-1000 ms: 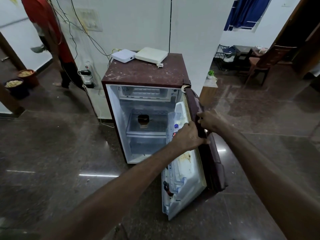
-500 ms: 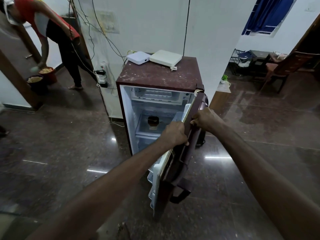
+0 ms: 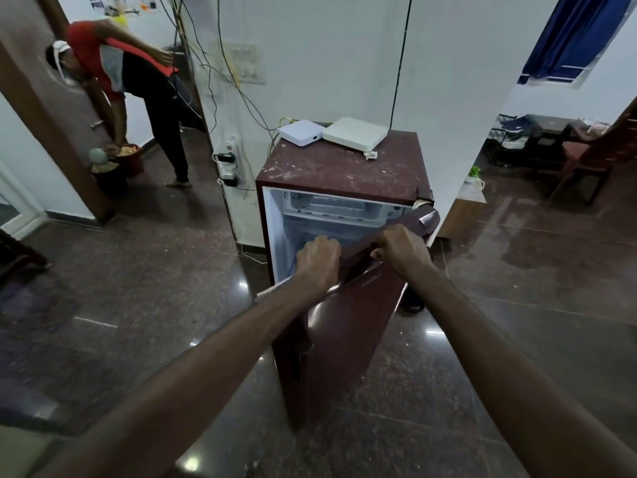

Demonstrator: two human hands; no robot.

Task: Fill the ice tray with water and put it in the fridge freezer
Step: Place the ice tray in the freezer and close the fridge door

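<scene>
Both grips are on the fridge door [image 3: 344,339]: the left hand [image 3: 319,262] is curled over the door's top edge from the inner side, and the right hand [image 3: 401,251] is clamped on the same top edge from the outer side, fingers wrapped over it. The two hands sit near each other with the door edge between them.

The door is maroon and stands partly ajar, hinged at the fridge's right, swung out toward 6 o'clock. Behind it the fridge [image 3: 339,167] is a small maroon one against a white wall, and the white interior shows through the gap. The freezer [image 3: 331,203] is the compartment right at the top of the opening. Can't make out the ice tray in there, too blurry and small to tell.

On top of the fridge, toward 12 o'clock, there's a white box [image 3: 300,132] and a flatter cream box [image 3: 355,133] just beside it, touching or nearly so.

Over at 10 o'clock another person [image 3: 131,81] in a red top is bent over with a hand down at some buckets [image 3: 127,158] on the floor. The floor [image 3: 138,305] is dark, glossy stone.
</scene>
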